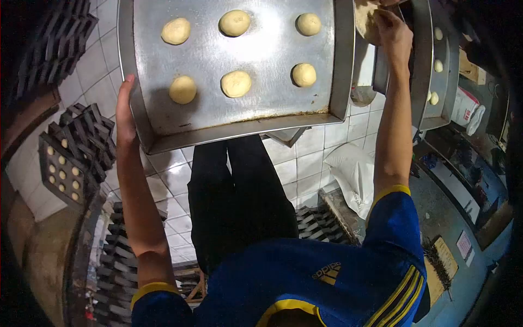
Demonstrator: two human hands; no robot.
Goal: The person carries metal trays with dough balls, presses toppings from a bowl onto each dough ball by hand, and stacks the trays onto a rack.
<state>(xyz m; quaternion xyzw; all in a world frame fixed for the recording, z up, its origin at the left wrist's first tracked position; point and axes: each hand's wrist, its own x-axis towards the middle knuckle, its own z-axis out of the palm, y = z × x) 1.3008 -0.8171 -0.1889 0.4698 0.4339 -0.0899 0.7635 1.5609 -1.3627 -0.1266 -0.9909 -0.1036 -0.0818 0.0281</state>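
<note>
A metal baking tray [229, 131] spans the upper middle of the head view, carrying several pale dough balls [236, 84] set in rows. My left hand [126, 111] grips the tray's left wall, its thumb on the outer rim and the other fingers hidden underneath. Beyond the tray's right wall is my right hand [393, 34], fingers curled together over a patch of pale, flour-like material [366, 22]. Whatever those fingers hold is too small or hidden to name.
Another tray with dough balls [440, 90] stands at right. Far left, a tilted tray [64, 174] of dough balls sits by dark slatted racks [87, 136]. A white sack [354, 177] lies below on the tiled floor [313, 144]. A brush [440, 264] rests on the right-hand surface.
</note>
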